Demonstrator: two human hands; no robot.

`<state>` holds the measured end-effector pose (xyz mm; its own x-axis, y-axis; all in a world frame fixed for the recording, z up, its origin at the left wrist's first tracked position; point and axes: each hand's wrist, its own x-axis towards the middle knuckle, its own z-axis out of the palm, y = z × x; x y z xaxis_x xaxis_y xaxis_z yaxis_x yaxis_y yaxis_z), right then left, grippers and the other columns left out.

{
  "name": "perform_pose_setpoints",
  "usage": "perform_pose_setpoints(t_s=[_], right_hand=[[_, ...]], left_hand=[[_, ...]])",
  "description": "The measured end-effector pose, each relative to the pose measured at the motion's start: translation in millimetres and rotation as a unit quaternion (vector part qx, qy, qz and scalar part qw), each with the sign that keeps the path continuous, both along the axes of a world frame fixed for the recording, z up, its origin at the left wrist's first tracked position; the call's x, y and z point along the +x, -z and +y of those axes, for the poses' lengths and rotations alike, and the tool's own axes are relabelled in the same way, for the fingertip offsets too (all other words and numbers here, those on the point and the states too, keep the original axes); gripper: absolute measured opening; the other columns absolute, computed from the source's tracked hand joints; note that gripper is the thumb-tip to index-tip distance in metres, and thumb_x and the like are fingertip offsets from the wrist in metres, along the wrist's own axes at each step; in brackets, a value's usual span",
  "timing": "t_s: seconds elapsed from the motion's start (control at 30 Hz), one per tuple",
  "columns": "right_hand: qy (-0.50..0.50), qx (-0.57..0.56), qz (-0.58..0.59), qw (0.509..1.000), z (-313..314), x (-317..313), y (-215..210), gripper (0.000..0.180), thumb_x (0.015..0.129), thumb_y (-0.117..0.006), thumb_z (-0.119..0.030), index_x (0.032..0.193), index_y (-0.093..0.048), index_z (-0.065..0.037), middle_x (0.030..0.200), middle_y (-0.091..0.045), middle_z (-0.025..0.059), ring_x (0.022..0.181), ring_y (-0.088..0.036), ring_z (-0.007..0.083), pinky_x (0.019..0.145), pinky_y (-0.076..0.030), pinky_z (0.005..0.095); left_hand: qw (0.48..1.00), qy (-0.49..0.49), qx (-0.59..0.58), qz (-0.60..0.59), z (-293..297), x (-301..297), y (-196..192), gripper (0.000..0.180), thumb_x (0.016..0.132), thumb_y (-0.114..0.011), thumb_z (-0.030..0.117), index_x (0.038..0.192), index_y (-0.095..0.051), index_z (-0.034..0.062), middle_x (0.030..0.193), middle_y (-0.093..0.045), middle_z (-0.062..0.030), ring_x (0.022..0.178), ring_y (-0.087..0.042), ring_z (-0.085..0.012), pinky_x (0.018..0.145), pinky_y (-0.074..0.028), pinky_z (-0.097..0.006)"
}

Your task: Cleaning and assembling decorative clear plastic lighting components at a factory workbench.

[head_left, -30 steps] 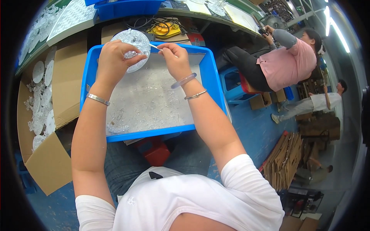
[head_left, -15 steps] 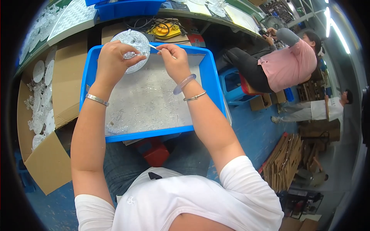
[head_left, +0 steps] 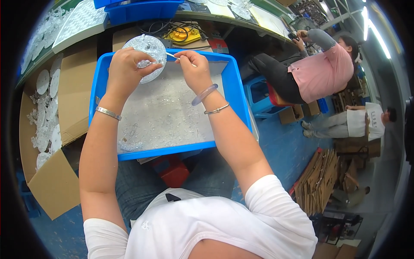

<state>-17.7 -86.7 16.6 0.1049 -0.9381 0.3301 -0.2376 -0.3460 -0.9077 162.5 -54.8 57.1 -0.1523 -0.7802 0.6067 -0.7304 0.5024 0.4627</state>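
Note:
My left hand is closed on a round clear plastic piece, a disc with small clear parts on it. It is held over the far left part of a blue tray. My right hand pinches a thin white stick, whose far end points at the disc's right edge; whether it touches cannot be made out. Small clear bits lie scattered over the tray's pale lining, with a denser patch at the near left corner.
An open cardboard box of clear discs stands at left. Beyond the tray are a yellow object with black cables, a bench, and blue bins. At right, a person in pink sits on a blue stool near flattened cardboard.
The disc and both hands have shifted very slightly left; the grips look the same. In the background at right, a standing person has turned and shifted a little.

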Motion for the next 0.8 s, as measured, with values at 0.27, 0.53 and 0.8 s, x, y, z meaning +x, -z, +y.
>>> perform_pose_setpoints(t_s=[0.27, 0.53, 0.8], right_hand=[[0.007, -0.018, -0.009, 1.000, -1.7, -0.5, -0.5, 0.019, 0.081, -0.047, -0.010, 0.085, -0.062, 0.002, 0.076, -0.062, 0.0080, 0.071, -0.056, 0.0105, 0.065, -0.043, 0.0212], [0.007, 0.013, -0.004, 1.000, 1.5, -1.8, -3.9, 0.018, 0.077, -0.048, -0.008, 0.079, -0.062, 0.003, 0.068, -0.060, 0.0086, 0.057, -0.052, 0.0099, 0.052, -0.040, 0.0225], [0.002, -0.019, -0.018, 1.000, -0.9, -0.4, -0.1, 0.017, 0.077, -0.048, -0.008, 0.079, -0.062, 0.003, 0.069, -0.061, 0.0082, 0.057, -0.052, 0.0094, 0.052, -0.040, 0.0223]], left_hand=[[1.000, -0.003, -0.004, -0.007, 0.7, -0.5, -2.7, 0.018, 0.061, -0.075, 0.023, 0.067, -0.068, 0.0070, 0.061, -0.062, -0.0078, 0.056, -0.052, -0.0159, 0.050, -0.039, -0.029], [1.000, 0.000, -0.009, -0.005, -0.2, 1.3, 0.6, 0.019, 0.061, -0.075, 0.023, 0.067, -0.068, 0.0065, 0.060, -0.061, -0.0081, 0.056, -0.052, -0.0162, 0.050, -0.039, -0.029], [1.000, 0.000, 0.003, 0.004, -0.8, 1.8, 0.8, 0.019, 0.060, -0.075, 0.023, 0.068, -0.068, 0.0069, 0.059, -0.060, -0.0083, 0.055, -0.052, -0.0169, 0.049, -0.039, -0.029]])
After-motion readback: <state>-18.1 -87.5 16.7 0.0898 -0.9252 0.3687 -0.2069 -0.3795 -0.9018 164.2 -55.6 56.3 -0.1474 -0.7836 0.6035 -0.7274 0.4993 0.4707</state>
